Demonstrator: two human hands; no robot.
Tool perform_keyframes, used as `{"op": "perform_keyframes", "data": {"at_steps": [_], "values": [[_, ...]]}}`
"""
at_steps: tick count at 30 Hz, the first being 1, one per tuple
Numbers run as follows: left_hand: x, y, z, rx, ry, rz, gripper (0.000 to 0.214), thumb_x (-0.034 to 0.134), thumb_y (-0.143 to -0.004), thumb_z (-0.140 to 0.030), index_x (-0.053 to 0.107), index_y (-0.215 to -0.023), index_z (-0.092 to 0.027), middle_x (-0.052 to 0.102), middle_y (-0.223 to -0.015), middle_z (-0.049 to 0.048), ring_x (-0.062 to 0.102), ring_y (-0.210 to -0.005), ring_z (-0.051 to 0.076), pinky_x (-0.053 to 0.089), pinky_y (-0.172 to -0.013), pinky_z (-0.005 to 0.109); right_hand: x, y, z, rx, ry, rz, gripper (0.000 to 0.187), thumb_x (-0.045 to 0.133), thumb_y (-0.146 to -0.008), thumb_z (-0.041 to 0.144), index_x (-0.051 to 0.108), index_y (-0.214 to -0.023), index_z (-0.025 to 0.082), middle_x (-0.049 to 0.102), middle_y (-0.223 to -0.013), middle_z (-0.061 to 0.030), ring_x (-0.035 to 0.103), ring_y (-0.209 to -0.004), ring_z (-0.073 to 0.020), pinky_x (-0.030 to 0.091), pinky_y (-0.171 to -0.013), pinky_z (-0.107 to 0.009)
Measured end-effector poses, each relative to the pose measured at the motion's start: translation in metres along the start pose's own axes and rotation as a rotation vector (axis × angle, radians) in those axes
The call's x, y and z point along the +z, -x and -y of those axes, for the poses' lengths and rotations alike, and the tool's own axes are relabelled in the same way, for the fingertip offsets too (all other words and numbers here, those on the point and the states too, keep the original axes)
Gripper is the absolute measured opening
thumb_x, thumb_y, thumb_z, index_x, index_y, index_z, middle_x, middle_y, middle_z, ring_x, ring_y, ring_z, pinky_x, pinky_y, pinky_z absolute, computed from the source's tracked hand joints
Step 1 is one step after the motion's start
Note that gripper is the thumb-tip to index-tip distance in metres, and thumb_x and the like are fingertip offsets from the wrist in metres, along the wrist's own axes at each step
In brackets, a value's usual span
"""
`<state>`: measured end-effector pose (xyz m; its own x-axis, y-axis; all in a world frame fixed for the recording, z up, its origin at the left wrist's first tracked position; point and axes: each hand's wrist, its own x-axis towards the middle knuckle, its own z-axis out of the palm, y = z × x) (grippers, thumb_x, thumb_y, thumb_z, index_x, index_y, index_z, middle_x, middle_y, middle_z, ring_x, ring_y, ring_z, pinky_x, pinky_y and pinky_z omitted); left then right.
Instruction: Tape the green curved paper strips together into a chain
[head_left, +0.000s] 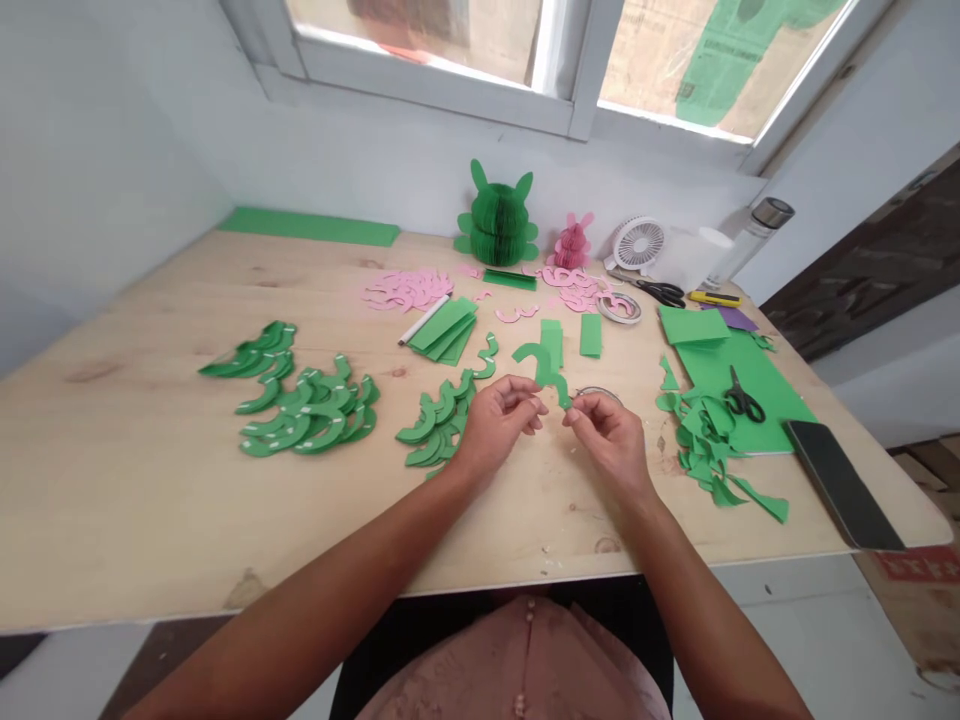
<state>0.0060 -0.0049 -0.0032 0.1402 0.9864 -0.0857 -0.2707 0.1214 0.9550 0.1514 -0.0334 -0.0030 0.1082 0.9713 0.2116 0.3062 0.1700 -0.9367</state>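
"one curvy green strip [544, 369], who's got it?"

"left hand [504, 415] and right hand [611, 435] both pinch it, over the table [480, 545]."

"anything in the way?"

"right hand half-hides a round thing [598, 389]; left hand overlaps some green arcs [435, 425]. scraps [701, 430] off right."

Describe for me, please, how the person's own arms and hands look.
The left hand and right hand are ungloved, and no watch or bracelet shows at either wrist. Both forearms are bare, with no sleeve in view.
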Motion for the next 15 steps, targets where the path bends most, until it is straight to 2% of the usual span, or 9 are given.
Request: {"op": "perform_keyframes", "data": {"at_steps": [4, 7, 12, 15], "values": [[-0.0022, -0.0046, -0.0011, -0.006, 0.088, -0.107, 0.041, 0.059, -0.062, -0.014, 0.052, -0.102, -0.017, 0.062, -0.085, 0.0027, 0.059, -0.057, 0.01, 0.047, -0.052, 0.023, -0.0021, 0.0001, 0.0014, 0.031, -0.008, 0.012, 0.011, 0.059, -0.076, 0.029, 0.059, -0.072, 0.018, 0.058, -0.065, -0.0005, 0.052, -0.061, -0.0128, 0.038, -0.051, -0.023], [-0.0049, -0.0071, -0.0044, -0.008, 0.126, -0.154, 0.045, 0.056, -0.062, -0.014, 0.052, -0.107, -0.018, 0.061, -0.095, 0.0053, 0.062, -0.064, 0.012, 0.049, -0.053, 0.024, -0.003, 0.0002, 0.002, 0.045, -0.012, 0.046, 0.012, 0.059, -0.076, 0.029, 0.059, -0.072, 0.018, 0.058, -0.065, -0.0006, 0.051, -0.06, -0.0125, 0.037, -0.05, -0.023], [-0.0081, -0.0085, -0.0067, 0.008, 0.2, -0.176, 0.036, 0.054, -0.066, -0.021, 0.058, -0.103, -0.018, 0.061, -0.087, 0.0041, 0.06, -0.068, 0.012, 0.05, -0.055, 0.024, -0.0028, 0.001, 0.0023, 0.062, -0.006, 0.13, 0.012, 0.06, -0.074, 0.029, 0.059, -0.07, 0.018, 0.056, -0.062, 0.0002, 0.049, -0.056, -0.0118, 0.036, -0.047, -0.022], [-0.0092, -0.0086, -0.0067, 0.025, 0.237, -0.167, 0.036, 0.051, -0.065, -0.019, 0.061, -0.099, -0.017, 0.062, -0.085, 0.0038, 0.06, -0.067, 0.012, 0.049, -0.055, 0.024, -0.0035, 0.0005, 0.0006, 0.049, -0.012, 0.161, 0.011, 0.06, -0.074, 0.028, 0.059, -0.07, 0.018, 0.056, -0.063, -0.0006, 0.049, -0.057, -0.0122, 0.035, -0.047, -0.023]]}}
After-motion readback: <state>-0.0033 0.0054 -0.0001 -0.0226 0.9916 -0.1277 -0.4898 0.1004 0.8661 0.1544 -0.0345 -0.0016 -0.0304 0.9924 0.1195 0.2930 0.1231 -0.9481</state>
